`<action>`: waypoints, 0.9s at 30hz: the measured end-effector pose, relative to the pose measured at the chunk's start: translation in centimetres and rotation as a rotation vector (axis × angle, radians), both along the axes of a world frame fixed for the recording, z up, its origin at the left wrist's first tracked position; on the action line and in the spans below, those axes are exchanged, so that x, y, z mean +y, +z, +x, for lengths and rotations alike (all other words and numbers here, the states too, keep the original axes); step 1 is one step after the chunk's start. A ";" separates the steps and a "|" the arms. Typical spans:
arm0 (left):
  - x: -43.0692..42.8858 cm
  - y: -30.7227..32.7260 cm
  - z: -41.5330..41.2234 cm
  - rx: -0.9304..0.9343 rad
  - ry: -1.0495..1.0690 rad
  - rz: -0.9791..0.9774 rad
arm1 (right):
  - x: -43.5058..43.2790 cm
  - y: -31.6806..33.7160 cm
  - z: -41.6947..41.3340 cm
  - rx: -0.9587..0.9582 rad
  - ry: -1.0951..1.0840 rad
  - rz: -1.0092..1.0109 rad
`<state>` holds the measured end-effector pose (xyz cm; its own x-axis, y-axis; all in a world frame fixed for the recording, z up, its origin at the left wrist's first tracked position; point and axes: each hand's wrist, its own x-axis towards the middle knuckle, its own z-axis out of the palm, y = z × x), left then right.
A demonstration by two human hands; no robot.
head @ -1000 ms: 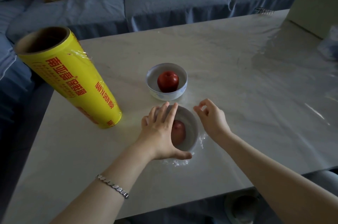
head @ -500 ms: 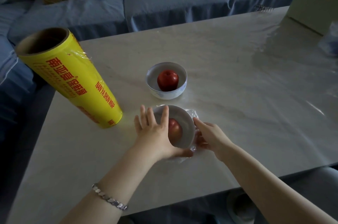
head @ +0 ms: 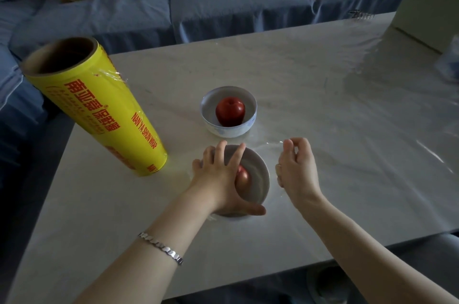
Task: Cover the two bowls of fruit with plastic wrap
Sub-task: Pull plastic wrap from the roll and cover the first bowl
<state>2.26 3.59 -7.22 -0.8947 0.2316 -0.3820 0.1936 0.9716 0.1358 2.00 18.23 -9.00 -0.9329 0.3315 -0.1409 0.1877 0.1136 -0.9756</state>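
Two white bowls stand on the marble table (head: 335, 110). The far bowl (head: 207, 115) holds a red apple (head: 229, 111) and has no cover. The near bowl (head: 259, 179) holds another apple (head: 243, 176), dim under clear plastic wrap. My left hand (head: 218, 179) grips this bowl: fingers spread over its left and far rim, thumb round the near rim. My right hand (head: 296, 167) hovers just right of the bowl, its curled fingertips pinching a thin edge of the wrap (head: 274, 142). A big yellow roll of plastic wrap (head: 99, 110) stands upright at the left.
A blue sofa (head: 223, 1) with cushions runs along the table's far side. A pale box (head: 427, 6) stands at the back right corner. Shiny clear film (head: 387, 73) lies over the right part of the table. A round object (head: 327, 286) sits below the near edge.
My right hand has come up from beside the near bowl's right rim and now pinches the wrap's edge above the table. My left hand stays on the bowl.
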 end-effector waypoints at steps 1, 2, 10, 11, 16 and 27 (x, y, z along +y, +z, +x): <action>0.0 0.0 0.1 0.009 -0.002 0.000 | 0.6 -0.4 0.0 -0.004 -0.011 0.024; 0.1 0.0 0.1 0.019 -0.003 -0.002 | 1.3 -0.8 -0.1 -0.013 -0.019 0.053; -0.2 -0.5 0.2 0.060 0.008 0.048 | 1.9 -4.2 0.1 -0.234 -0.024 0.196; -0.4 -0.3 0.2 0.054 0.015 0.094 | 2.0 -3.9 0.4 -0.260 0.000 0.204; -2.7 -0.9 -1.2 0.066 0.474 0.659 | 2.9 -1.6 3.5 -0.273 0.057 0.170; -2.6 -1.8 1.7 0.219 0.939 0.869 | 0.2 -1.2 5.5 -0.371 0.307 -0.510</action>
